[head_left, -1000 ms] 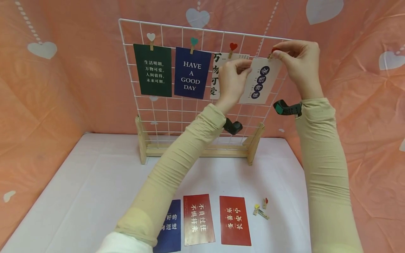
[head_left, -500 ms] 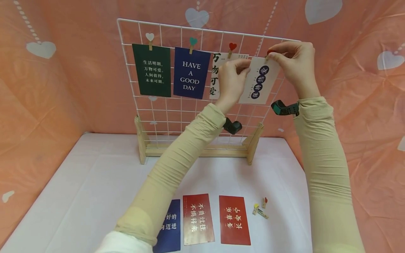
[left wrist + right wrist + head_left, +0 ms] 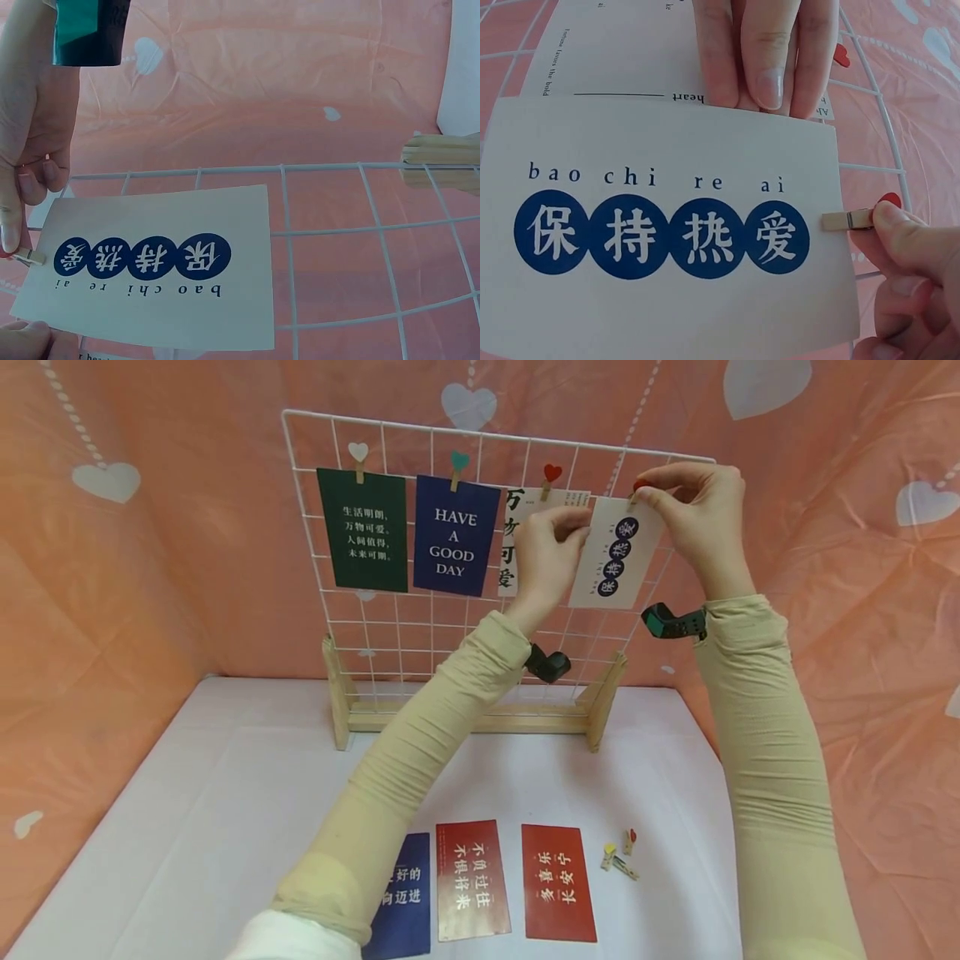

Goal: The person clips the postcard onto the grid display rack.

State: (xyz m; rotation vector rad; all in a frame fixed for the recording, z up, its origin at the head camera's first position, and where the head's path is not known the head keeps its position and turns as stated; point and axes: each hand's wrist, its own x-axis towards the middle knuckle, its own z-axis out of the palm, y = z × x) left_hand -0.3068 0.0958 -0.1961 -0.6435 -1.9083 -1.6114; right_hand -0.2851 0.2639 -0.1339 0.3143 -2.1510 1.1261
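Observation:
A white card (image 3: 617, 553) with dark blue circles hangs upright in front of the grid rack's upper right. My left hand (image 3: 546, 556) pinches its left edge near the top corner. At the card's top edge, my right hand (image 3: 697, 522) pinches a small wooden clothespin (image 3: 847, 220) with a red heart. In the right wrist view its tip overlaps the card's face, and finger and thumb press its heart end. Whether the clothespin also grips the wire is hidden. Behind my left hand, a white card with black characters (image 3: 507, 552) is partly covered.
The white wire grid (image 3: 405, 610) stands on a wooden base (image 3: 525, 723). A green card (image 3: 367, 568) and a blue card (image 3: 453, 581) hang clipped at left. Two red cards (image 3: 558, 922), a blue card (image 3: 408, 927) and several clothespins (image 3: 624, 867) lie on the white table.
My right hand has shifted slightly left along the card's top edge with the clothespin. The left hand and the card stay nearly where they were.

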